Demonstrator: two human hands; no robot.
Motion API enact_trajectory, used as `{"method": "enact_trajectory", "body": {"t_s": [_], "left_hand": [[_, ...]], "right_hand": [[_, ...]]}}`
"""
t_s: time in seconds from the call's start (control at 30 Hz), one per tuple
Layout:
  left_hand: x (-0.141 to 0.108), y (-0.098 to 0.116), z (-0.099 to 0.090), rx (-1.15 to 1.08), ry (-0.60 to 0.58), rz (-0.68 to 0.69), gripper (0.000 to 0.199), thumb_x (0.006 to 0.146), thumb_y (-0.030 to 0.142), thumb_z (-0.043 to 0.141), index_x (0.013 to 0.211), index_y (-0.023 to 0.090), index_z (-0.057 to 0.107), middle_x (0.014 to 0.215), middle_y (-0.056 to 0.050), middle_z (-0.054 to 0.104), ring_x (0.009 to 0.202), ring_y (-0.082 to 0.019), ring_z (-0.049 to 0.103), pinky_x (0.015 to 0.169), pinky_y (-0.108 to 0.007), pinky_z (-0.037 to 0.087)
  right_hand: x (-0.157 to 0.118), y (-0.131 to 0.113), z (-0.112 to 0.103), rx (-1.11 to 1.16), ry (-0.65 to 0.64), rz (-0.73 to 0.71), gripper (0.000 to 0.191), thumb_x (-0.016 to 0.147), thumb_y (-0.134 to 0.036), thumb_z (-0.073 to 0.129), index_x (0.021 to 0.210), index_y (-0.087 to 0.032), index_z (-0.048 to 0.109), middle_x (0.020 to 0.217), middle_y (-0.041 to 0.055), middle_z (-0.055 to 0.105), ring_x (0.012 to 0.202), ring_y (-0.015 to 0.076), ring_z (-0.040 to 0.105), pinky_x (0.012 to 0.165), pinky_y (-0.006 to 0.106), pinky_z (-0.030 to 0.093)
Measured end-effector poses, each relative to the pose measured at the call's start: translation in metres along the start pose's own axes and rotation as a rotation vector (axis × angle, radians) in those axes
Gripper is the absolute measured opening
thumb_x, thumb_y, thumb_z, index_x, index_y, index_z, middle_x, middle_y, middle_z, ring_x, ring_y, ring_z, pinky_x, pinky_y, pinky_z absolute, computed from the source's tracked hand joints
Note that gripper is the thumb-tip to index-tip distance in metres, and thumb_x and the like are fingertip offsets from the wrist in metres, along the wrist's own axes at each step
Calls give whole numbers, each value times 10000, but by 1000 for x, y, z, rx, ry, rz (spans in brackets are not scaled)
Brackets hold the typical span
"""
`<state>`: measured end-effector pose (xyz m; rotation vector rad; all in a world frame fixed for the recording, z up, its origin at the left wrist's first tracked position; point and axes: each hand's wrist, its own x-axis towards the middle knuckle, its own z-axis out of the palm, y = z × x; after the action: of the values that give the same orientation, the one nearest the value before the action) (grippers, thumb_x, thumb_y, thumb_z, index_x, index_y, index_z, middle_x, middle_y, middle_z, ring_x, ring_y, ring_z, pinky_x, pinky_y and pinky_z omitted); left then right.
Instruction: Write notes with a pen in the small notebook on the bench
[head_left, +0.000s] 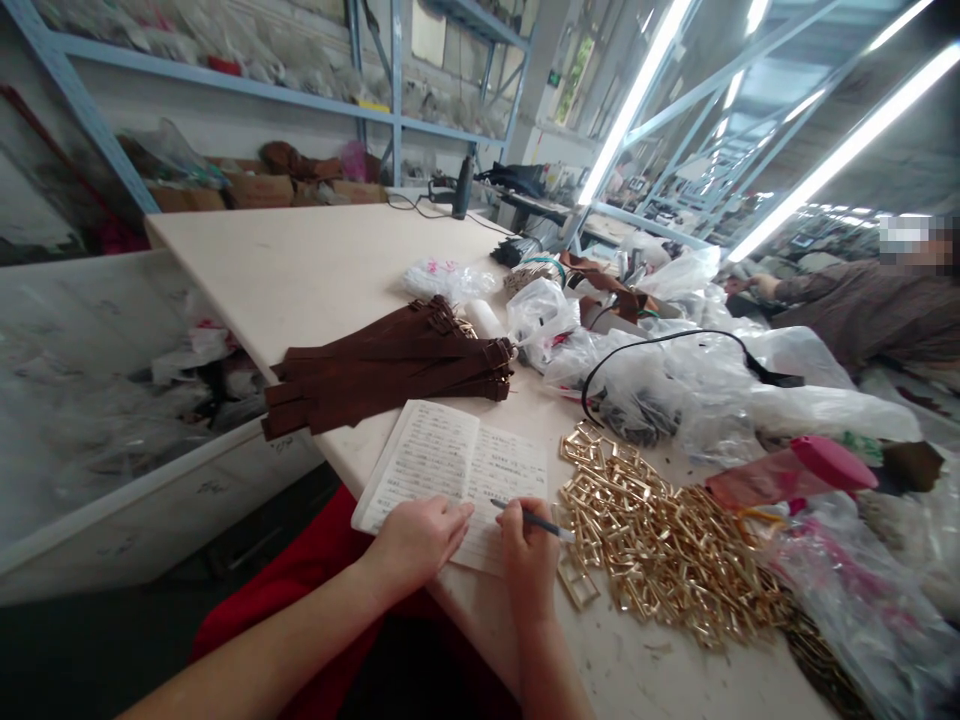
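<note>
Notebook point(433, 455) lies open on the table point(337, 250) — pale, filled with dark rows of handwriting — left hand point(421, 542) resting loosely on it, right hand point(527, 545) clamped around a pen point(546, 525)

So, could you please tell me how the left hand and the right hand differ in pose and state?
The left hand rests on the left side of the open notebook and shows no tool; the right hand grips a pen over its right side. The left hand's fingers are loosely bent over the paper, while the right hand's curl around the pen. Both are bare.
</note>
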<state>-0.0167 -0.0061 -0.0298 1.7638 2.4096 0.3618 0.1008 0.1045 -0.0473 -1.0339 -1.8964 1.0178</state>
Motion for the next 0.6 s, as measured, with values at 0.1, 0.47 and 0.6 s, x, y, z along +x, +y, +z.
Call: {"method": "enact_trajectory", "body": {"t_s": [0.1,0.47,0.6], "left_hand": [[0,0,-1,-14,7,-5,347,914,341,331,1137,256,584,801,-51,636,703,-194,595,619,-286,446],[1,3,-3,-29,-17,-14,364,918,337,314,1148,251,582,838,-65,645,722,-215,608,628,-316,457],[1,3,-3,-21,-23,-13,367,921,338,305,1152,253,577,840,-63,647,730,-219,612,630,-321,461]], "right_hand": [[-1,0,0,13,-29,-1,172,833,-324,454,734,-193,503,607,-8,560,584,157,537,577,277,431],[-2,2,2,45,-74,-23,142,837,-294,464,769,-192,536,648,-9,566,606,140,524,589,257,445],[-3,2,2,55,-69,-26,130,832,-292,475,771,-192,531,658,-10,569,632,142,537,622,261,452]]}}
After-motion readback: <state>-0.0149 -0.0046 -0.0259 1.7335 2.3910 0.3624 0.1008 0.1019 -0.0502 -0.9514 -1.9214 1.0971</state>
